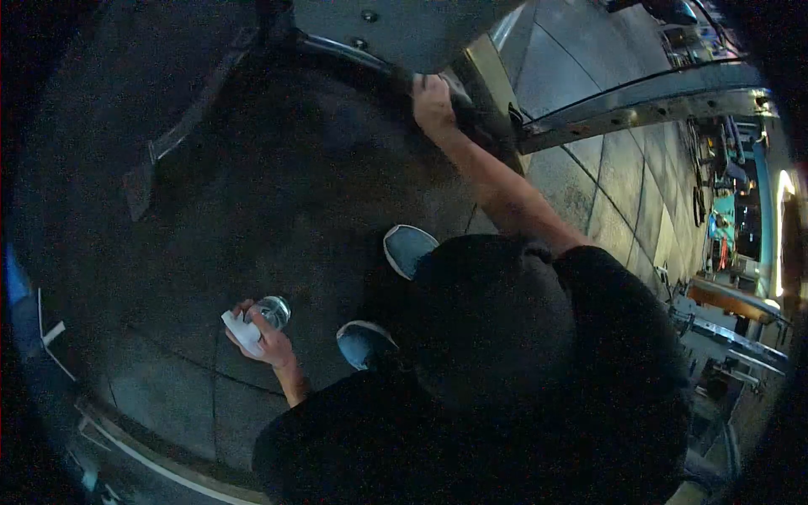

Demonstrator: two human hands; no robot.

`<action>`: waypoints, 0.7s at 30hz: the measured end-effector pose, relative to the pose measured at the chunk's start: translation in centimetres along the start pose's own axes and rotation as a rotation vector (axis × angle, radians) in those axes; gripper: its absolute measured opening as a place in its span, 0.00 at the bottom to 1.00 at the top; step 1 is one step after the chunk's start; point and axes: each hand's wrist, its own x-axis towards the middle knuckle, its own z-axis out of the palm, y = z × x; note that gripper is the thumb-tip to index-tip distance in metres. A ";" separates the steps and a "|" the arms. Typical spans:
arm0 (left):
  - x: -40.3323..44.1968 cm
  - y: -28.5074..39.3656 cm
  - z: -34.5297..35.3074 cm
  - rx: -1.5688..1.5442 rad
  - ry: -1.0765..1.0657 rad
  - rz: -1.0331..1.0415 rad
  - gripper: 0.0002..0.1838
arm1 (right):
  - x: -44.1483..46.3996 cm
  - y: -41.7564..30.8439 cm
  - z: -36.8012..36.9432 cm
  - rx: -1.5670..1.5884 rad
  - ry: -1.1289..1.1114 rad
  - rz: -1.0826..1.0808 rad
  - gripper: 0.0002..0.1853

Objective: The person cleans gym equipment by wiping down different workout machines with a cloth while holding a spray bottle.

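Observation:
My left hand (pixel 271 345) is low over the dark floor, fingers wrapped round a clear round container (pixel 274 312) and a folded white cloth or paper (pixel 242 333). The container's exact kind is hard to make out. Stretched far out, my right hand (pixel 433 105) is at the lower edge of a large pale panel with bolts (pixel 396 29). Its fingers are curled at a dark bar (pixel 353 57) under that panel. Whatever they grip is hidden and dim.
Both my shoes (pixel 410 250) stand on the tiled floor (pixel 581 181). A metal beam with holes (pixel 648 109) crosses at the upper right. A dark angled bracket (pixel 141 189) juts out at left. Shelves with tools (pixel 724 219) line the far right.

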 end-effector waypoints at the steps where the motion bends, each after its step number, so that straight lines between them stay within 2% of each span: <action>1: 0.0 -0.7 -0.1 -0.024 0.014 -0.040 0.18 | -3.2 1.7 0.8 -0.197 0.235 -0.086 0.22; 2: 0.0 -1.6 -0.4 -0.027 0.010 -0.046 0.18 | -4.9 3.0 0.3 -0.203 0.230 -0.087 0.22; 4: 0.4 -3.0 -1.5 0.296 -0.110 0.141 0.17 | -8.2 4.8 -0.8 -0.155 -0.087 0.031 0.27; 5: 0.6 -1.8 -1.0 0.292 -0.108 0.146 0.17 | -9.4 5.0 -1.2 -0.157 -0.082 0.033 0.27; 7: 0.9 0.0 0.3 -0.067 0.016 -0.077 0.16 | -9.9 4.9 -1.2 -0.558 -0.040 -0.102 0.29; 9: 1.6 -1.0 -0.7 -0.185 0.008 -0.128 0.15 | -10.3 4.4 -2.6 -0.618 -0.070 -0.226 0.34; 10: 2.4 -1.3 -1.1 -0.300 -0.032 -0.180 0.14 | -11.1 6.3 -0.2 -0.321 -0.003 -0.157 0.32; 11: 3.8 -0.7 -1.3 -0.297 0.024 -0.150 0.14 | -11.6 6.9 2.5 -0.016 0.050 -0.099 0.31; 12: 4.6 0.7 -1.7 -0.191 -0.039 -0.094 0.13 | -10.1 4.5 -4.3 0.592 -0.183 0.316 0.31; 13: 5.5 2.4 -2.3 -0.081 -0.105 -0.044 0.13 | -10.6 4.9 -5.0 0.502 -0.253 0.296 0.30; 14: 6.9 4.3 -2.8 -0.071 -0.055 -0.027 0.13 | -11.9 6.2 -1.8 0.788 -0.100 0.280 0.28; 16: 10.6 9.4 -3.3 0.193 -0.076 0.000 0.13 | -14.0 7.4 -0.2 1.908 -0.113 0.776 0.27; 18: 12.7 13.3 -3.8 0.110 -0.007 -0.039 0.13 | -10.5 6.1 -7.7 1.198 -0.579 0.515 0.32; 20: 13.7 14.5 -2.6 0.035 0.091 0.113 0.12 | -12.4 9.9 -4.2 1.396 -0.483 0.812 0.32; 21: 13.7 17.7 -1.8 0.055 0.126 0.145 0.12 | -11.7 10.7 -6.8 1.447 -0.531 0.899 0.31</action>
